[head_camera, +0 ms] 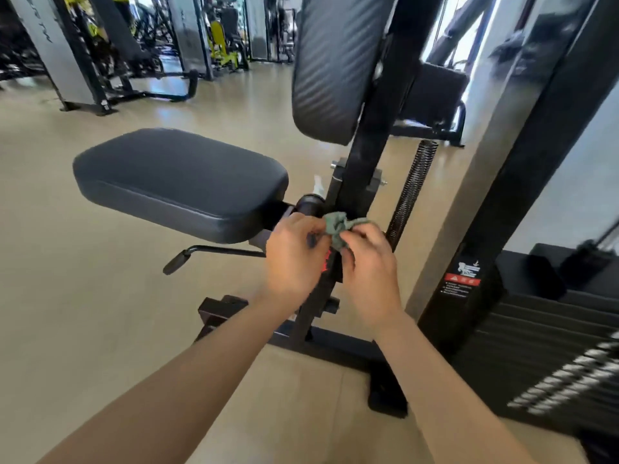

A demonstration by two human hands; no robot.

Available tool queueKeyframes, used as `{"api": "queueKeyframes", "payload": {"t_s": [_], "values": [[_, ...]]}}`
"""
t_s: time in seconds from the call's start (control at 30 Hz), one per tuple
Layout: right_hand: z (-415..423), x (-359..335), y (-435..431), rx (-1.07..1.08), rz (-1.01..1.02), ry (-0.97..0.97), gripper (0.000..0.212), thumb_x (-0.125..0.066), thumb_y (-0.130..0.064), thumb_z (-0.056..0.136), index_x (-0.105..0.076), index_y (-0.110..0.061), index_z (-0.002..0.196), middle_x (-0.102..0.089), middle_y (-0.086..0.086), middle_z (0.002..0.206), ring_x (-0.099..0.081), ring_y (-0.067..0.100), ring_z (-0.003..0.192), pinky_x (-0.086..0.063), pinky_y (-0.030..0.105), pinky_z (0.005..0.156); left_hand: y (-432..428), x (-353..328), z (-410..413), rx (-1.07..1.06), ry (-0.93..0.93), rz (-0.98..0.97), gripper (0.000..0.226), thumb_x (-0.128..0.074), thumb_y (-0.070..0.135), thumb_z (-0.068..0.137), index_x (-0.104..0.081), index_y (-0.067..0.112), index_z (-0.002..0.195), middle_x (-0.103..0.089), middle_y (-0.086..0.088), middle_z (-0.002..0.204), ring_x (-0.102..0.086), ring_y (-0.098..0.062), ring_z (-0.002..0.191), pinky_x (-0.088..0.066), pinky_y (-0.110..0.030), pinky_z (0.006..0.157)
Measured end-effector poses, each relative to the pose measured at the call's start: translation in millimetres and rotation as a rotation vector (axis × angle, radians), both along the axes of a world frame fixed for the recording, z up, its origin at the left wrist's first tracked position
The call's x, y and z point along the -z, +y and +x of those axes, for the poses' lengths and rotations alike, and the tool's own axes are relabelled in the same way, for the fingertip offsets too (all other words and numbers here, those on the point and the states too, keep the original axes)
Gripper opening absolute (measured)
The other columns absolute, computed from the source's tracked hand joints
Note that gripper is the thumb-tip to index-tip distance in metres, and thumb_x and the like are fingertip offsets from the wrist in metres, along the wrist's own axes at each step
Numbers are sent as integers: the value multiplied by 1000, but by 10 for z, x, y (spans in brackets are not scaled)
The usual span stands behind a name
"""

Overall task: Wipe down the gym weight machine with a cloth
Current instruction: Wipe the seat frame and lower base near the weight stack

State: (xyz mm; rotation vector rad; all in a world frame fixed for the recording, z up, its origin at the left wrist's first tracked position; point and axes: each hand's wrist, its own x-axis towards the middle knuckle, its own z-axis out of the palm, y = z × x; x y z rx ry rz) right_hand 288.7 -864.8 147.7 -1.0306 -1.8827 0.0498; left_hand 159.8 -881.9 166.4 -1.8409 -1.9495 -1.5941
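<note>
While both hands pinch it | cloth bunched against upright post

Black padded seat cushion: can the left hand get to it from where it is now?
Probably yes: the left hand sits beside the black padded seat cushion, nothing between, though it grips the green cloth.

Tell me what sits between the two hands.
In the head view, a crumpled green cloth is bunched between the left hand and right hand, against the black upright post.
</note>
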Motion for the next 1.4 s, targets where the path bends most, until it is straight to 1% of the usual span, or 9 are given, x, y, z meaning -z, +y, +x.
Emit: {"api": "queueKeyframes", "payload": {"t_s": [0.1,0.27,0.4,0.47,0.6,0.67,0.87,1.13,1.4], "values": [[-164,231,-143,69,23,-31,30,-70,0,87,-69,1,117,-62,14,115,-61,25,109,-51,36,100,-116,217,-107,40,-168,12,8,-74,13,86,-77,18,92,-70,5,89,-66,-14,81,-57,-38,73],[-546,494,-212,139,-5,-102,29,-72,-4,88,-71,-3,117,-62,11,114,-60,27,106,-40,24,99,-75,583,-500,1,-284,-96,7,-75,16,87,-76,17,93,-72,6,88,-66,-8,78,-57,-34,76],[-853,536,-164,195,37,-126,26,-73,2,85,-71,-2,111,-63,12,109,-58,27,102,-45,30,95,-33,664,-651,31,-383,-78,10,-72,10,87,-74,17,95,-70,5,90,-64,-5,77,-52,-19,73],[-855,596,-139,209,61,-140,21,-71,2,87,-71,-2,107,-63,12,107,-58,27,101,-47,31,95,-48,757,-664,54,-383,-70,11,-72,10,88,-74,15,98,-69,4,92,-62,-4,77,-51,-15,72],[-592,719,-187,389,-12,-80,17,-69,-1,89,-72,-5,105,-65,7,106,-61,23,101,-48,26,96,-4,988,-502,199,-264,-56,10,-72,17,90,-76,13,98,-70,2,94,-65,-10,79,-56,-27,70],[-478,775,-264,482,-40,-34,19,-70,0,88,-71,-7,105,-64,3,105,-62,21,97,-53,33,88,18,1084,-351,280,-225,-61,14,-69,25,93,-76,14,99,-70,4,95,-66,-11,81,-57,-31,70],[-288,840,-405,668,-203,216,28,-65,-1,89,-66,-13,114,-60,-2,117,-64,17,104,-55,40,92,-78,1170,17,433,-251,4,32,-68,42,92,-77,15,106,-72,6,103,-68,-7,88,-54,-21,76],[-370,665,-376,574,-220,216,33,-65,7,86,-66,-13,112,-62,0,109,-62,5,92,-55,26,84,-125,1063,19,451,-447,-50,33,-68,41,91,-77,12,104,-73,3,98,-69,-7,84,-57,-24,74],[-812,734,-257,307,-164,99,24,-68,-2,90,-71,-6,114,-65,5,110,-66,19,98,-57,28,85,-65,1050,-520,283,-589,-129,19,-72,35,92,-76,19,101,-71,9,90,-66,0,80,-56,-21,74]]}}
